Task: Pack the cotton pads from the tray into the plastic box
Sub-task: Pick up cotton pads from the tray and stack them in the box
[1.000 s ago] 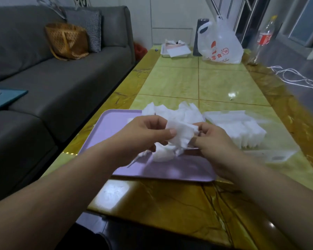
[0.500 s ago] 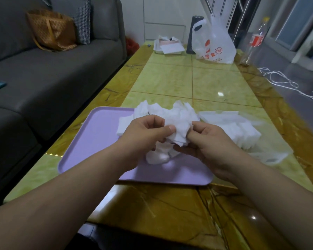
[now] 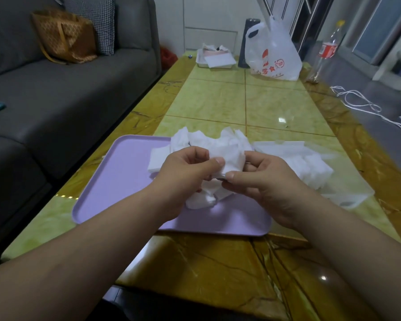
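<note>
A: Where do your hands sit against the tray (image 3: pixel 116 181)?

B: Both are raised over its right half. Your left hand (image 3: pixel 185 179) and your right hand (image 3: pixel 264 181) meet at a small stack of cotton pads (image 3: pixel 232 162). Each thumb presses on the near face of the stack, and the fingers of both hands curl behind it. So both hands are closed on that stack, holding it between them.

A: And the remaining pads?

B: A loose heap of pads (image 3: pixel 208 141) lies on the tray beyond your hands, toward its far right corner. One flat pad (image 3: pixel 156 159) lies just left of your left hand. A few crumpled ones (image 3: pixel 202 200) rest on the tray under your wrists.

A: Where is the plastic box?

B: The plastic box (image 3: pixel 347 195) stands just beside the tray's right edge, on the table (image 3: pixel 218 100). It is clear, and rows of packed pads (image 3: pixel 308 165) stand inside it. Whether the box touches the tray, you cannot tell, since your right hand covers that edge.

A: Anything farther off?

B: Well beyond the tray, at the table's far end, a white plastic bag (image 3: pixel 273 54) stands beside a shallow white dish (image 3: pixel 214 57).
</note>
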Demonstrator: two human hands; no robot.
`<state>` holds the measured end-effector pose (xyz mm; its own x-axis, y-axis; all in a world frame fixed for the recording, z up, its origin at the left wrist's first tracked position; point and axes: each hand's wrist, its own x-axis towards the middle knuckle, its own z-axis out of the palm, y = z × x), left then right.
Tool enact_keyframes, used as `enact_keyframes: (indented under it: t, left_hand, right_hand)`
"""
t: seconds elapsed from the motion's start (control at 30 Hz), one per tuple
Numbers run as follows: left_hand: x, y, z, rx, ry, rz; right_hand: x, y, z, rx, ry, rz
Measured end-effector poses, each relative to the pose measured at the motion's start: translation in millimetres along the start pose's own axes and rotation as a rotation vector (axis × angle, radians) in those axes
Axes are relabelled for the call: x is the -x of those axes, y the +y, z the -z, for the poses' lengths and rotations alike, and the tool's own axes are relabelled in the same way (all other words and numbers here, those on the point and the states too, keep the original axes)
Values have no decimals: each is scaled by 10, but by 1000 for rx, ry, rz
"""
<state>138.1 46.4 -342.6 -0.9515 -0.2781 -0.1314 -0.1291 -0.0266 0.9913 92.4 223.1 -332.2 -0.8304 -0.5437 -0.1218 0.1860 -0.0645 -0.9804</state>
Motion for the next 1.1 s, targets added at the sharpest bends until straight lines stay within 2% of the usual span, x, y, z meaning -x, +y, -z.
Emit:
enact_keyframes:
  t: [0.23,0.6,0.77,0.9,1.0,1.1]
  left_hand:
    - [17,35,62,-286,102,-185]
    - [-17,79,134,-317,131,-238]
    - [-23,-38,-24,-406,129,-223]
    - [-46,-12,-47,-359,163,-229]
    - [-19,21,-31,-345,130,-232]
    - [1,35,-18,-338,85,-216]
  right_hand:
    - [-29,55,28,51,41,14]
    - [-57,44,72,39,5,-25]
    - [-71,55,78,57,-3,-20]
    - [-98,24,154,-65,-64,-48]
    - [-89,26,143,-98,-124,-41]
    - [-75,20,118,-85,-101,-24]
